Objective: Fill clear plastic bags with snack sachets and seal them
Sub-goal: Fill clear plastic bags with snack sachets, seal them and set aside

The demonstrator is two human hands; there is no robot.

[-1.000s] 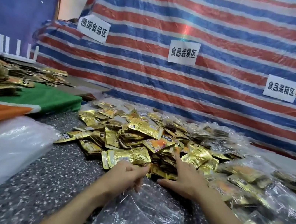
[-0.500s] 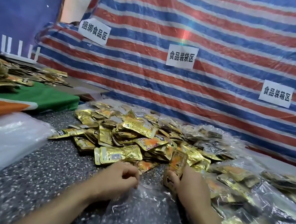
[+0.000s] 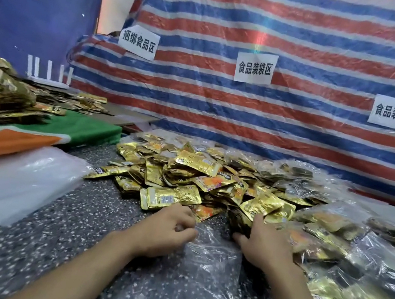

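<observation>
Head view showed the left hand (image 3: 168, 227) curled, pinching the mouth of a crumpled clear plastic bag (image 3: 209, 262) at six o'clock, while the right hand (image 3: 265, 245) gripped a small stack of gold foil sachets (image 3: 238, 220) at that mouth. This bag looked nearly empty and unsealed. Filled clear bags (image 3: 329, 222) lay at three o'clock and a loose heap of gold sachets (image 3: 195, 172) at twelve, so much remained. A dark speckled desk (image 3: 68, 237) carried everything, backed by a red-white-blue striped tarpaulin (image 3: 287, 34).

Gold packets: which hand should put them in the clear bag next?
Right. The right hand grips a stack of gold packets at the mouth of the clear bag, while the left hand is busy pinching the bag's edge, probably holding it open.
</observation>
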